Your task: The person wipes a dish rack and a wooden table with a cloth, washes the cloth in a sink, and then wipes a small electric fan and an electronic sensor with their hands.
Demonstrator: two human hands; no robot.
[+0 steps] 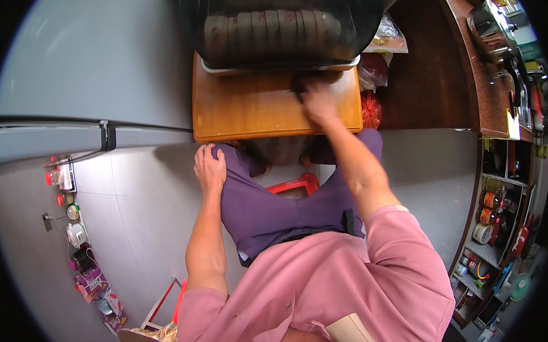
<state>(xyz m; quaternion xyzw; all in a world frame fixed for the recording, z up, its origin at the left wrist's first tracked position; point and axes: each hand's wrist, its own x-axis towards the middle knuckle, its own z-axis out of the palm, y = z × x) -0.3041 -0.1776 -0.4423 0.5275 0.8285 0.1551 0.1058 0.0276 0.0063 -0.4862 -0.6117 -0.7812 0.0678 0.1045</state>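
Observation:
My left hand (209,166) rests over my left knee, holding nothing. My right hand (317,101) is over the orange-brown wooden tabletop (247,109), with the forearm reaching across my right thigh. Motion blurs its fingers, and a dark patch shows by the fingertips; whether it is a held thing or a shadow I cannot tell. Just beyond the hand stands a glossy dark container (291,49) with a see-through front and a pale base (231,71). Behind that front shows a row of several pale, upright, rounded items (271,29), too blurred to name.
A grey refrigerator (87,60) borders the table on the left. To the right, plastic bags (372,73) hang beside a dark wooden cabinet (431,70). A counter with a pan (485,25) and shelves (487,252) run along the right. A red plastic stool (298,183) shows between my legs.

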